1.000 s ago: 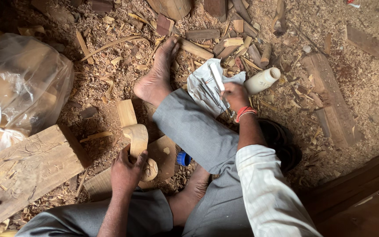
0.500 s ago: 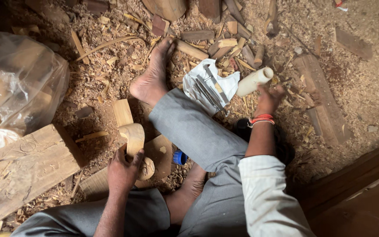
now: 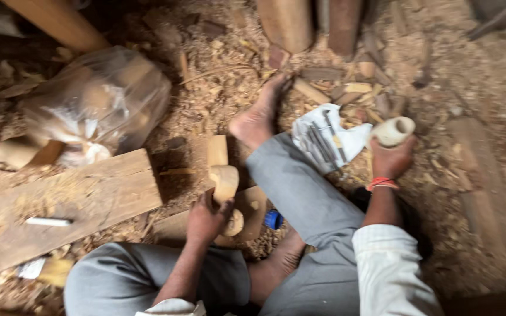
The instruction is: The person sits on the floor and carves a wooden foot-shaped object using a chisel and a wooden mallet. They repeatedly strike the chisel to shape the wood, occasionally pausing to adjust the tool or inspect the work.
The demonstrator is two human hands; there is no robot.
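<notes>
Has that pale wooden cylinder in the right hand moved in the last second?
Yes. The pale wooden cylinder lay on the shavings beside the white cloth of tools; now the right hand grips it, lifted and tipped open end up, right of that cloth.

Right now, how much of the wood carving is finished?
Lots of cutting looks done: wood shavings cover the floor. In hand: the left hand holds a pale, partly rounded wooden piece on a wooden block, and the right hand holds a pale cylinder above the tools on a cloth. The piece looks rough, so shaping probably remains.
</notes>
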